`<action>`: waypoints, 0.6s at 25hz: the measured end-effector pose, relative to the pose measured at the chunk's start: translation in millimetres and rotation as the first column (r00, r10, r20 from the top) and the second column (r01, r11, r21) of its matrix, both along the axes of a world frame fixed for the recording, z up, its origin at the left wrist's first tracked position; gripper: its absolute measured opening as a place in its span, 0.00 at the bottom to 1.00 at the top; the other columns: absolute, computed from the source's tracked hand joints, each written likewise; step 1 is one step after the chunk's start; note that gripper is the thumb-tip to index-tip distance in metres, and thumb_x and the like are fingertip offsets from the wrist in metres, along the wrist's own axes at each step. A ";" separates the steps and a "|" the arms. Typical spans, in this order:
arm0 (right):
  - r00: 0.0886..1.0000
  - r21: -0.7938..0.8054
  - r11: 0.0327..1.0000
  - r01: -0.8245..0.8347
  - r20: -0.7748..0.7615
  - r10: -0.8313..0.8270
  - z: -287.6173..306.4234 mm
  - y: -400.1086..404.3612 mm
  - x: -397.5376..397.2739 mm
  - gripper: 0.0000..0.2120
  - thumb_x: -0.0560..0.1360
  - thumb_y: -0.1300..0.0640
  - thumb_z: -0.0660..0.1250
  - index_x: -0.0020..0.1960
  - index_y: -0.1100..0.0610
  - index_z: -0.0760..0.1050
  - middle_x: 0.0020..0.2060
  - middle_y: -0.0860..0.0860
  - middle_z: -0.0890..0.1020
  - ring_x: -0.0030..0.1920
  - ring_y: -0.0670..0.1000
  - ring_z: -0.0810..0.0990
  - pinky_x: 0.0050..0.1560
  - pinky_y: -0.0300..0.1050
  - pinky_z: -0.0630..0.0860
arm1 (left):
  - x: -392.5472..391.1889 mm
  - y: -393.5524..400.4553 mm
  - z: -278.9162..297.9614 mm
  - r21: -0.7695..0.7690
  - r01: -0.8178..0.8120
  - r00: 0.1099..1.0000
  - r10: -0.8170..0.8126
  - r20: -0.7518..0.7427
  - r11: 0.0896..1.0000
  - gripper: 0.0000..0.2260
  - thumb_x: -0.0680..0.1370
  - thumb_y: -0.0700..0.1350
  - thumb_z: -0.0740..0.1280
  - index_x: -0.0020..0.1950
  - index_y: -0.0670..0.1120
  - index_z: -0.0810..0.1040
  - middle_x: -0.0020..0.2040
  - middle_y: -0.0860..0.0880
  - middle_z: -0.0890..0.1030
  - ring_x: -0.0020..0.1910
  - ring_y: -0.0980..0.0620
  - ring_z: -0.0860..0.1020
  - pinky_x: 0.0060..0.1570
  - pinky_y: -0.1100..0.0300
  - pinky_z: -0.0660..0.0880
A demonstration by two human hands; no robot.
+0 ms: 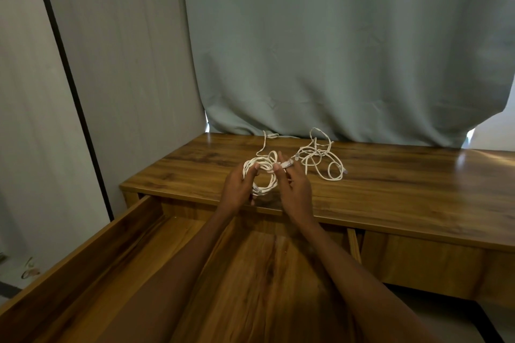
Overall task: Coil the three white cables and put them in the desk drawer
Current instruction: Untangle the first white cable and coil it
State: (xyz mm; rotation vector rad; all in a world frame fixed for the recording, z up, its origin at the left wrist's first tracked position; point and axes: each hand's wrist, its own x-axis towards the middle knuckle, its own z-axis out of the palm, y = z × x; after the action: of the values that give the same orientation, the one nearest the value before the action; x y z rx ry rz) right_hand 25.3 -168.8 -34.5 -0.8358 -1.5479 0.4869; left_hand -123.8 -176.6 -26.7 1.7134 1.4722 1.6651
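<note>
One wooden desk (pixel 390 189), open drawer (pixel 250 287), grey-green curtain (pixel 334 50) behind.

Behind the grip we see a grey-green curtain (pixel 348 50) hanging to the back edge of a wood-grain desk (pixel 404 184), w/ daylight showing at its lower corners, left & right of the grip. Left of the grip & further back: pale grey wall panels (pixel 125 64) split by a thin black strip (pixel 69 78). Below the grip, toward us, the desk's drawer (pixel 125 245) stands pulled out, same wood. Far left & low we see pale floor (pixel 16 273). Right of the grip the desktop carries a soft sheen
</note>
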 end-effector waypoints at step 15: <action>0.758 -0.348 0.913 -0.213 -0.648 -0.070 34.5 31.6 31.2 0.13 0.83 0.54 0.64 0.58 0.64 0.77 0.35 0.57 0.82 0.26 0.47 0.80 0.27 0.40 0.78 | -9.8 -10.7 -3.7 -0.182 0.284 0.955 -0.261 0.140 0.942 0.15 0.83 0.50 0.63 0.48 0.39 0.77 0.26 0.45 0.78 0.23 0.48 0.77 0.24 0.58 0.74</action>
State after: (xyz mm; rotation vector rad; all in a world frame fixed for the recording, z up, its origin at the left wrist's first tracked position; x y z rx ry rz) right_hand 56.5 -137.2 0.1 -0.7939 -0.8288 1.0651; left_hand -133.6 -187.3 -30.5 1.6006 1.2387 1.3953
